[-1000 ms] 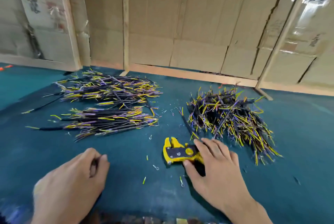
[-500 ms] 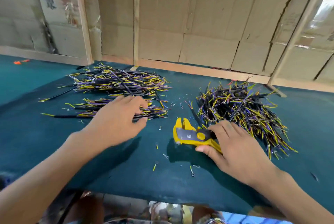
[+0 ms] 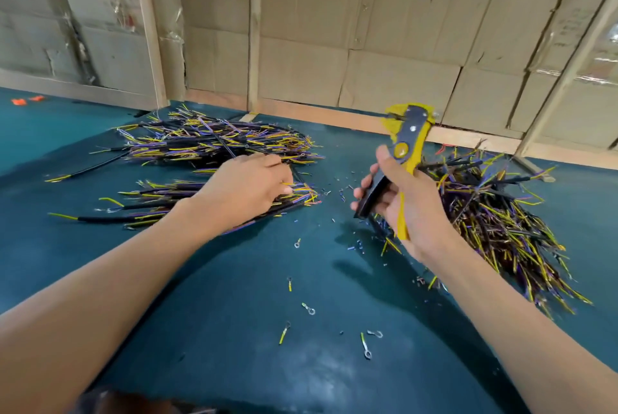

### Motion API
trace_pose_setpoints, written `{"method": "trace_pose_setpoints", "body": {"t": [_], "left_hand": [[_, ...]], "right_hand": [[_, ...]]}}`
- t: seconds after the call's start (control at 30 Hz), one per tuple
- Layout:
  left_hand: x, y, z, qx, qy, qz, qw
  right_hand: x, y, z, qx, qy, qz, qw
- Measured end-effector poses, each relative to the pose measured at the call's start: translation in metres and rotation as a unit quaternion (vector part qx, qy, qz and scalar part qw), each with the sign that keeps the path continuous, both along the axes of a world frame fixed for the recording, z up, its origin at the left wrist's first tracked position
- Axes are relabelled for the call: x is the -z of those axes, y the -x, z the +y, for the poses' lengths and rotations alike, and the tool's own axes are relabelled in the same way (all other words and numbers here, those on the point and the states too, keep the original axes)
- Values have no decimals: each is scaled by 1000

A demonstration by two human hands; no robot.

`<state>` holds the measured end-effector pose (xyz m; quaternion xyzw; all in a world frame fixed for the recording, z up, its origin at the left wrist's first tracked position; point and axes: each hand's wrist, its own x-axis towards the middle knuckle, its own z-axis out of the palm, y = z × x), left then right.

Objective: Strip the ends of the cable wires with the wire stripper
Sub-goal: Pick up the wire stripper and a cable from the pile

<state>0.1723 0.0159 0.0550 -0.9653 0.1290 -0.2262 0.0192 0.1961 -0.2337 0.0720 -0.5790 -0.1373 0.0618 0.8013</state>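
The wire stripper (image 3: pixel 406 149) is up off the tabletop (image 3: pixel 234 313), gripped in the right hand (image 3: pixel 401 203) with its yellow head pointing up and away from the person. The fingers curl round the black handle, the thumb lies along the body near the yellow pivot, and the yellow handle runs down across the palm. The handles stand spread apart.

The left hand (image 3: pixel 247 189) reaches out to the near pile of cables (image 3: pixel 187 199) — its fingertips are curled in among the wire ends at the pile's right edge, seemingly pinching some, though which cable cannot be told. The two hands are apart, with a strip of bare green surface between them.

Just beyond the left hand lies a second pile of cables (image 3: pixel 214 142), black sheaths with yellow and purple wires all laid the same way. Behind and to the right of the right hand sits a looser, tangled heap of cables (image 3: pixel 495 216), fanning toward the near right.

Below and between the hands, small ring terminals (image 3: pixel 308 308) and short wire scraps (image 3: pixel 284 333) are scattered — more tiny offcuts lie between the fingertips of the two hands. Cardboard panels (image 3: pixel 368 29) framed with wooden strips stand behind the tabletop.
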Motion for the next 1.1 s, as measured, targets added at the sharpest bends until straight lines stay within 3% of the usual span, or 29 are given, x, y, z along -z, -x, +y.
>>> {"method": "trace_pose_setpoints", "body": {"t": [0.07, 0.13, 0.3, 0.47, 0.7, 0.8, 0.9, 1.1], "left_hand": [[1, 4, -2, 55, 34, -51, 997], [0, 6, -8, 59, 60, -48, 995], [0, 8, -3, -102, -20, 73, 992], [-12, 16, 13, -147, -5, 105, 984], [-2, 17, 14, 115, 63, 93, 987], [-3, 18, 8, 149, 80, 99, 981], [-5, 21, 3, 136, 45, 12, 990], [-19, 36, -7, 142, 82, -151, 975]], "right_hand": [[8, 8, -3, -36, -72, 11, 997], [13, 17, -6, -60, -112, 32, 991], [21, 29, -3, -55, -87, 56, 993], [23, 31, 0, -56, -88, 58, 993], [25, 32, 0, -52, -93, 73, 992], [25, 32, 0, -54, -92, 78, 991], [24, 32, 0, -60, -97, 80, 990], [19, 33, -4, -85, -107, 68, 988]]}}
